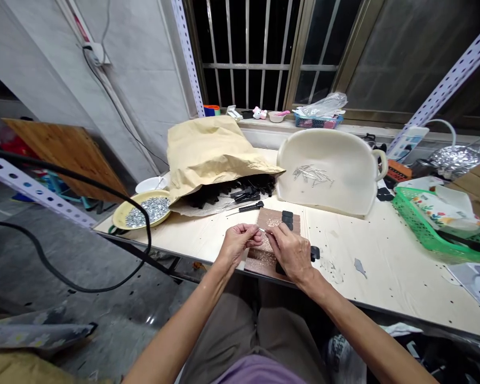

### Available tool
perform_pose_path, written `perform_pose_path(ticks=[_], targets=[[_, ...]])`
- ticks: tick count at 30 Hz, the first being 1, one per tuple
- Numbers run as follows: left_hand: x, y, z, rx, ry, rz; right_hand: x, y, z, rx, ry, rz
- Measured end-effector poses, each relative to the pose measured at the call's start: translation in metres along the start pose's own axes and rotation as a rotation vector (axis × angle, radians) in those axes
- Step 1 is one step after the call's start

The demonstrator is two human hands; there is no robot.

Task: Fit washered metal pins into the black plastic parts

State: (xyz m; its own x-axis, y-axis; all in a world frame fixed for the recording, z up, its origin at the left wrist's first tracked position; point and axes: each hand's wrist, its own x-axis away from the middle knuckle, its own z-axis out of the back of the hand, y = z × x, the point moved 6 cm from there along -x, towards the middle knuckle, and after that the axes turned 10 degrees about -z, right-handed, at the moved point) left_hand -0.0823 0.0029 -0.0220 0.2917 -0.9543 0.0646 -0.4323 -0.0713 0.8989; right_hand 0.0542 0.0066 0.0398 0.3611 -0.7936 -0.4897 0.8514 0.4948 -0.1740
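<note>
Your left hand (237, 243) and right hand (293, 250) pinching a small metal piece (261, 230) | your twelve o'clock; over the brown board (263, 260) | probably light, stiff, slippery; hold its ends

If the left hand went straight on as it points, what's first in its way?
Past the silvery piece at its fingers, the left hand would likely meet the right hand first; depth is unclear.
</note>
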Motion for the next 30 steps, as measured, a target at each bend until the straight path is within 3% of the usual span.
perform_pose_path(ticks=[7, 15, 20, 27, 30], targets=[[0.003, -0.002, -0.006, 0.044, 0.041, -0.001, 0.002, 0.011, -0.009, -0.134, -0.130, -0.102], [0.004, -0.002, -0.005, 0.018, 0.061, -0.082, 0.000, 0.014, -0.019, -0.228, -0.154, -0.123], [-0.002, -0.011, 0.001, -0.013, 0.011, 0.028, 0.000, 0.016, -0.027, -0.327, -0.217, -0.119], [0.000, -0.015, 0.001, 0.051, 0.026, 0.137, 0.003, 0.007, -0.017, -0.108, -0.082, -0.021], [0.001, -0.012, -0.002, 0.071, 0.027, 0.120, 0.003, 0.006, -0.016, -0.065, -0.078, -0.015]])
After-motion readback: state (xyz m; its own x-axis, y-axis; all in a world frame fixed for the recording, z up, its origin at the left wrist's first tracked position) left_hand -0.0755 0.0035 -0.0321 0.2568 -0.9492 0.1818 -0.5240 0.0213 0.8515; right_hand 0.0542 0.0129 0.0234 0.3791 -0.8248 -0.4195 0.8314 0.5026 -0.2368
